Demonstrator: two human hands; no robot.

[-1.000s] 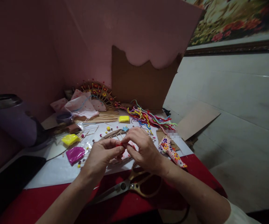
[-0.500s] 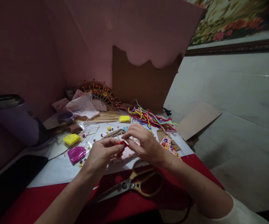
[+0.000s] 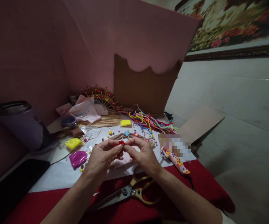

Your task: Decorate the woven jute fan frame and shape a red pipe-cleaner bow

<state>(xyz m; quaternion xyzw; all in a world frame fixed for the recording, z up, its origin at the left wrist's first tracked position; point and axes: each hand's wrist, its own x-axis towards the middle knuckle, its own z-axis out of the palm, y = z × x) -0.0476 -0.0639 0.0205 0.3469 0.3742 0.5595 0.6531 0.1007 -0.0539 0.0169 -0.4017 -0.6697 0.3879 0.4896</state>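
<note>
My left hand (image 3: 103, 157) and my right hand (image 3: 141, 153) meet above the white sheet (image 3: 59, 174), fingertips pinched together on a small red piece of clay (image 3: 121, 143). Both hands are closed on it. Below them lies a pink dotted wrapper (image 3: 124, 161), partly hidden by my fingers. Just behind the hands is a brown stick frame with small clay flowers (image 3: 128, 134).
Gold-handled scissors (image 3: 134, 191) lie on the red cloth (image 3: 43, 202) near my wrists. Yellow clay (image 3: 73, 143) and magenta clay (image 3: 77, 158) sit to the left, a purple tumbler (image 3: 22, 124) further left, colourful cords (image 3: 150, 121) and a cardboard panel (image 3: 143, 90) behind, a decorated glue gun (image 3: 175, 158) to the right.
My right hand drew back and lowered so both sets of fingertips now pinch the red clay together. The view shifted slightly downward.
</note>
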